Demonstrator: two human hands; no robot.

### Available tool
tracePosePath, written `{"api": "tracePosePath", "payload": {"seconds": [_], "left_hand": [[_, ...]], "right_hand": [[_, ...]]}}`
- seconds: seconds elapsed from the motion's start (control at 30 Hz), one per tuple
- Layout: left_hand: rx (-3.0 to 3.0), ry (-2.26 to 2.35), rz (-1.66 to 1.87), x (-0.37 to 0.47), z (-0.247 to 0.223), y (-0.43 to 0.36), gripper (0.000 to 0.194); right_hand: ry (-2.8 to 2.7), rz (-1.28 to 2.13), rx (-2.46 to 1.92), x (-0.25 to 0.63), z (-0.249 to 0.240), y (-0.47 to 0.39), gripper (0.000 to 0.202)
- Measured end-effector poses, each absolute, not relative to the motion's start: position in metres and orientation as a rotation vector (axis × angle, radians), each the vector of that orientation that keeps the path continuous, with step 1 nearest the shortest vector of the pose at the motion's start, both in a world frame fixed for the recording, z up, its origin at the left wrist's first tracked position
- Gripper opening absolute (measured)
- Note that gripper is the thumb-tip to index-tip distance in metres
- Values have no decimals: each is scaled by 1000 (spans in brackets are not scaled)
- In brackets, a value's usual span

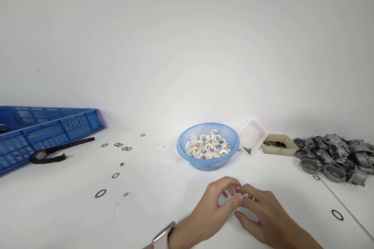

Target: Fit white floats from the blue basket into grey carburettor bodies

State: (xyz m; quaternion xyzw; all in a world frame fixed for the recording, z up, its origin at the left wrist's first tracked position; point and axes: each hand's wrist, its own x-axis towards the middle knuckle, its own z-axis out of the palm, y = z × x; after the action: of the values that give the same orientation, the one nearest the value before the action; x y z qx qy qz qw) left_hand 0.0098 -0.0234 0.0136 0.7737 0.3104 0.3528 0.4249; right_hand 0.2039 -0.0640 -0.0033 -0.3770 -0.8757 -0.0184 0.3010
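My left hand [214, 206], with a watch [163, 235] on the wrist, is in front of the blue round basket [208, 164]. Its fingers are curved and apart, and nothing shows in them. My right hand [263, 212] is just to its right, fingers bent and spread, with the fingertips of both hands meeting or overlapping. No held object is visible between them. White ring-shaped parts [209, 147] with small metal pieces fill the basket.
At the left are a blue crate [61, 128], a black strap [46, 155] and several black rings [101, 193]. Rightward stand a white tray [253, 134] with small pins, a beige tray [288, 149] with black parts, and piled grey metal housings [336, 157]. A black ring [337, 214] lies at the right.
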Motion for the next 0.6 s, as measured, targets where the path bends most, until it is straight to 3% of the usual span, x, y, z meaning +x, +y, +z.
{"api": "tracePosePath", "payload": {"seconds": [0.6], "left_hand": [[1819, 751, 789, 13, 11, -23, 33]], "right_hand": [[-2320, -84, -919, 200, -12, -63, 20]]}}
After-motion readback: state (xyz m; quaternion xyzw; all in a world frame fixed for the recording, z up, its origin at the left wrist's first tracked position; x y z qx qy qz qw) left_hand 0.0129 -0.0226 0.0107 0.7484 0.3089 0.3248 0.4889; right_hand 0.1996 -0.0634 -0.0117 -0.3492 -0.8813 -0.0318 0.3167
